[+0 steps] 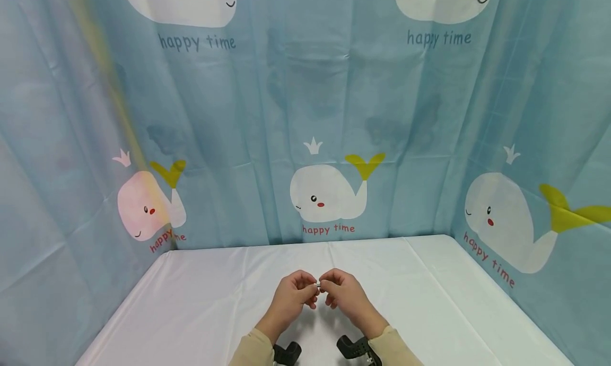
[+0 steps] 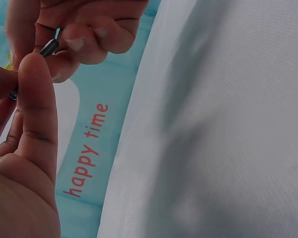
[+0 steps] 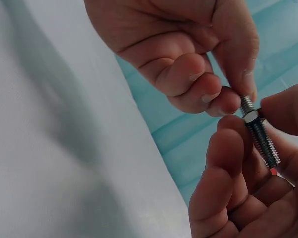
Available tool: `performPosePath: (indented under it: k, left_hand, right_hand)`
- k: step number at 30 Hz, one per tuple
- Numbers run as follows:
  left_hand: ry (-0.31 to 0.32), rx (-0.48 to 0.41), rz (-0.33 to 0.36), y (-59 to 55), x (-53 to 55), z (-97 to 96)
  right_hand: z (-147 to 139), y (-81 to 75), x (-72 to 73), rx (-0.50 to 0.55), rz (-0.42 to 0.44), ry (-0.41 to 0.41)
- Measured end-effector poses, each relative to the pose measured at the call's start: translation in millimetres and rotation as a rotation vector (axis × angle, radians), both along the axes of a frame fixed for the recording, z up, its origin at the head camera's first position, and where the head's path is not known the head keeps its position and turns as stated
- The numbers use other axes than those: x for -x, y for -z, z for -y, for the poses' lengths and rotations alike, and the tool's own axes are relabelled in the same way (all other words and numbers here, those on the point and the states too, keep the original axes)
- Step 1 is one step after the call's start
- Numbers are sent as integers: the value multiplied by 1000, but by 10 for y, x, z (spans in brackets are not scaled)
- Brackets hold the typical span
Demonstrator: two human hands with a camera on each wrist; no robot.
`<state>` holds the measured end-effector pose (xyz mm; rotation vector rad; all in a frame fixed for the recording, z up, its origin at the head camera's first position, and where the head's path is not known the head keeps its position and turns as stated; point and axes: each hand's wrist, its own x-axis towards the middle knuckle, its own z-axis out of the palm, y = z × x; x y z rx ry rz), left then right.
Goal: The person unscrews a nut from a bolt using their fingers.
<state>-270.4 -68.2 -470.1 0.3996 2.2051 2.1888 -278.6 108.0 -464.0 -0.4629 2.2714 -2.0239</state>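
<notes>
Slipping is looking like the chief risk: a threaded metal piece (image 3: 263, 139) this small is giving little to hold, so a loosening pinch could be sending it rolling across the white tabletop (image 1: 191, 297). If the hexagonal collar (image 3: 251, 116) is turning freely — the views are not settling that — a skewed push could be binding its threads. The piece is hanging above the tabletop, with the left hand (image 1: 293, 293) pinching its short end and the right hand (image 1: 349, 294) pinching around the collar; the fingers (image 3: 223, 148) of both are leaving only its thickness between them. One threaded metal piece, one collar, two hands, two black wrist devices (image 1: 287, 354) and five whale prints (image 1: 322, 193) are showing.
</notes>
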Motion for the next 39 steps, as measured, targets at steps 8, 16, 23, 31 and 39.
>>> performPosePath:
  k: [8, 16, 23, 31, 39]
  left_hand:
    - [0, -19, 5, 6, 1, -4]
    - [-7, -3, 16, -22, -6, -1]
    - [-6, -15, 12, -13, -12, 4]
    - [-8, 7, 19, -27, -11, 6]
    - [-8, 1, 17, -18, 4, 9]
  right_hand:
    - [-8, 1, 6, -14, -6, -9]
    - [-27, 42, 18, -15, 52, -21]
    - [-19, 1, 13, 15, 45, -30]
    - [-19, 4, 10, 20, 66, -32]
    - [-15, -35, -2, 27, 56, -24]
